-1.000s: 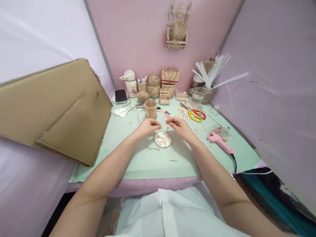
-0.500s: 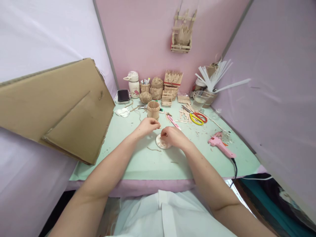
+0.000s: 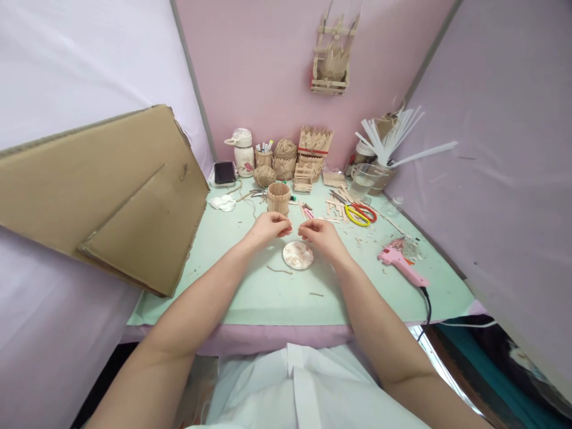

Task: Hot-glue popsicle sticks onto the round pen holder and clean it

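My left hand [image 3: 270,225] is closed in a pinch in front of a round wooden-stick cup [image 3: 279,199]; a small pale bit shows at its fingertips, too small to name. Facing it, my right hand [image 3: 322,236] also pinches, and what lies between its fingers cannot be made out. Just below the hands, a small round dish [image 3: 298,255] with whitish and pinkish contents rests on the table. A short piece of twine [image 3: 279,270] lies left of the dish, and another short strand [image 3: 316,294] is nearer the front edge.
A pink glue gun [image 3: 402,265] with a cord lies right. Scissors [image 3: 357,214] sit among wooden sticks [image 3: 335,208]. A big cardboard panel [image 3: 129,196] leans left. Along the back stand a white bottle [image 3: 243,156], a twine ball [image 3: 264,176] and a plastic cup [image 3: 364,180].
My right hand has lifted off the dish and moved up beside my left hand, uncovering the dish. My left hand stays nearly in place.
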Demonstrator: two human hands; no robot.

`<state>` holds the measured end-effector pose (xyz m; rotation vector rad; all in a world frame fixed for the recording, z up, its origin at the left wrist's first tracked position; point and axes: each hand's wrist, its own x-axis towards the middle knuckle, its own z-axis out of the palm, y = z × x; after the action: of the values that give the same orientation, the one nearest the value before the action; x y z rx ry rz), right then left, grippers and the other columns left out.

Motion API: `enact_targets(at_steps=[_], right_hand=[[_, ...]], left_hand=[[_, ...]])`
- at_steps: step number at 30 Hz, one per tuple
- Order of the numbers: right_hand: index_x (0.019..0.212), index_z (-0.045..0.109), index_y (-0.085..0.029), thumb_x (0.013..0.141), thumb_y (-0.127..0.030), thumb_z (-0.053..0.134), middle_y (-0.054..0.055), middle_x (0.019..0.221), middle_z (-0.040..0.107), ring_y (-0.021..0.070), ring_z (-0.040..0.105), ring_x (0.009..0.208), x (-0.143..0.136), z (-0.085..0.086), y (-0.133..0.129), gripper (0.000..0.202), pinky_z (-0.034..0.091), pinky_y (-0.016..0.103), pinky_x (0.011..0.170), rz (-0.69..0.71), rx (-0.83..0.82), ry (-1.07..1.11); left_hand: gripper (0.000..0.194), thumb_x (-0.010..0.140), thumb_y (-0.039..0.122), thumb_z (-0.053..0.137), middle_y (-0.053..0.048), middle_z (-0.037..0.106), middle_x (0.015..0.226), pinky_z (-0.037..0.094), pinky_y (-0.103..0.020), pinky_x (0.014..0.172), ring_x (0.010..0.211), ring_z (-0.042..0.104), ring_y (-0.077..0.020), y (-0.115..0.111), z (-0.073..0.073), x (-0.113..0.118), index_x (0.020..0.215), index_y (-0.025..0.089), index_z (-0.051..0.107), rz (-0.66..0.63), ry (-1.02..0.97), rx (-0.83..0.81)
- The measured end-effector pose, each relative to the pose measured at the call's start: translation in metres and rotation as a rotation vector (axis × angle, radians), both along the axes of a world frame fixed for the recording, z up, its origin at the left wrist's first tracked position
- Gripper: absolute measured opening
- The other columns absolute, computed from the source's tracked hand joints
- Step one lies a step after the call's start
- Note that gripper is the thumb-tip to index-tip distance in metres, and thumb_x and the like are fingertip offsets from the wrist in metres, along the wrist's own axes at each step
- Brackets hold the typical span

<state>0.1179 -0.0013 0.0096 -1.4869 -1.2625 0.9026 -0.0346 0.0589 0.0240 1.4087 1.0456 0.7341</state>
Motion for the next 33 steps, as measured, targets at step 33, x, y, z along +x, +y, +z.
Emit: enact_targets(at_steps=[33], right_hand=[[0.067,0.063,-0.017,0.059,-0.03,0.067,-0.004,0.054,0.051,0.0077,0.04,0.049,-0.011,-0.013,0.006,0.016,0.028,0.021,0.045,-0.139,0.011,0.441]], left_hand=[[0.016,0.06,0.02,0.076,-0.004,0.063,0.06,0.048,-0.026,0.069,0.06,0.058,-0.0095,-0.011,-0.007,0.014,0.065,0.01,0.065,0.016,-0.262,-0.192]])
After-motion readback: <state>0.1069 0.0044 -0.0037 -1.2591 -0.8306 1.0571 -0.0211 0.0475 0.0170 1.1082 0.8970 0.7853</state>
